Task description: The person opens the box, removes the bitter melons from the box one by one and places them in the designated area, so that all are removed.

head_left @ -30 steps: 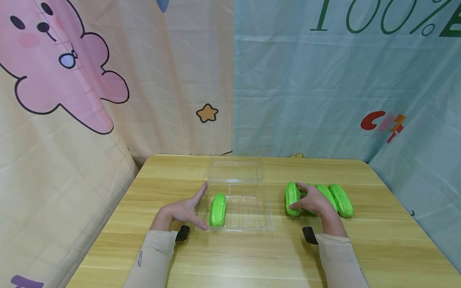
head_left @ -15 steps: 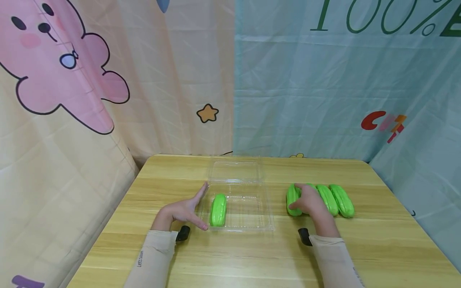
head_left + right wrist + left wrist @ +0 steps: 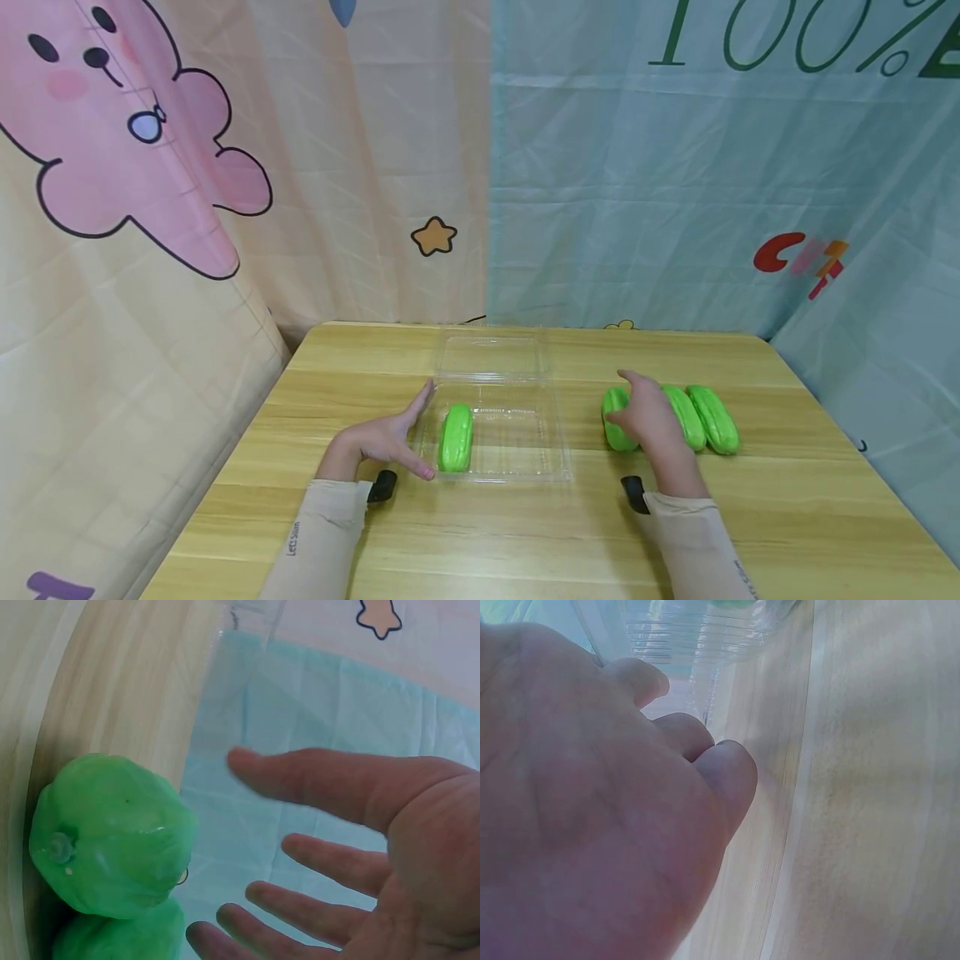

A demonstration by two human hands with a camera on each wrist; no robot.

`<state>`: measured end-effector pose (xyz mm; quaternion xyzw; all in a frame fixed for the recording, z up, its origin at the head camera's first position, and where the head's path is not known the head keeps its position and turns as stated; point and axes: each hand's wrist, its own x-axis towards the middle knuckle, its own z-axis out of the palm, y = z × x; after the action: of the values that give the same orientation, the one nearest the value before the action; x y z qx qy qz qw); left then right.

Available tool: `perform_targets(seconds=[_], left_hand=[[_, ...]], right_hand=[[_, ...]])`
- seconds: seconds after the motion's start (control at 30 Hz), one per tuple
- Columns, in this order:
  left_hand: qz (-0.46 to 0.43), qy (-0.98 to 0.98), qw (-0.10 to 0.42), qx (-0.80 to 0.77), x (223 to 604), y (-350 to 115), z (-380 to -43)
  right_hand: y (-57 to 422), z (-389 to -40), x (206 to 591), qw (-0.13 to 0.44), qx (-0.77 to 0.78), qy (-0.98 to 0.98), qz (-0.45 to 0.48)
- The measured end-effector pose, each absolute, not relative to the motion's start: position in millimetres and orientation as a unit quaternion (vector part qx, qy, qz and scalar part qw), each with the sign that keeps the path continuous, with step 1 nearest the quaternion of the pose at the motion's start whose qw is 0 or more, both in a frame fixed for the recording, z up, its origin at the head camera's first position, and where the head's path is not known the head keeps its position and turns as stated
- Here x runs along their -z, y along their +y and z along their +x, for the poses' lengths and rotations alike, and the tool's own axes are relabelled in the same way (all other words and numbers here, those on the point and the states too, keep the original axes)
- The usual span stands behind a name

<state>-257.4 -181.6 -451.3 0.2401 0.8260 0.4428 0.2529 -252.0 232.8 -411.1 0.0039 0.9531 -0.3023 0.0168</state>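
My left hand is spread along the left side of a clear plastic box, thumb by its near corner. In the left wrist view, the fingers lie close to the box's ribbed wall. One green ridged toy cucumber lies inside at the left. Over the row of similar cucumbers on the right, my right hand has its fingers extended and grips nothing. Beneath it, the leftmost cucumber is partly covered. The right wrist view shows that cucumber's stem end, apart from the thumb.
Two more cucumbers, one nearer and one at the far right, lie side by side on the wooden table. The box's clear lid is folded back behind it. Printed curtains hang beyond the table's far edge.
My right hand has let go of the leftmost cucumber and spread its fingers above it. That cucumber has shifted slightly right towards the others. The left hand and box stay put.
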Motion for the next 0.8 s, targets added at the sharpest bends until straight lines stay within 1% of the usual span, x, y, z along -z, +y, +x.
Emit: perform_targets(seconds=[0.33, 0.53, 0.8], left_hand=[[0.241, 0.83, 0.249, -0.436, 450.4, -180.9, -257.2], [0.24, 0.832, 0.25, -0.433, 450.4, -180.9, -257.2], [0.242, 0.832, 0.25, -0.433, 450.3, -180.8, -257.4]], right_hand=[[234.4, -250.8, 404.6, -0.013, 0.376, 0.926, -0.007], [231.6, -249.5, 400.1, -0.016, 0.403, 0.915, -0.01], [218.0, -248.7, 400.0, -0.012, 0.43, 0.902, -0.042]])
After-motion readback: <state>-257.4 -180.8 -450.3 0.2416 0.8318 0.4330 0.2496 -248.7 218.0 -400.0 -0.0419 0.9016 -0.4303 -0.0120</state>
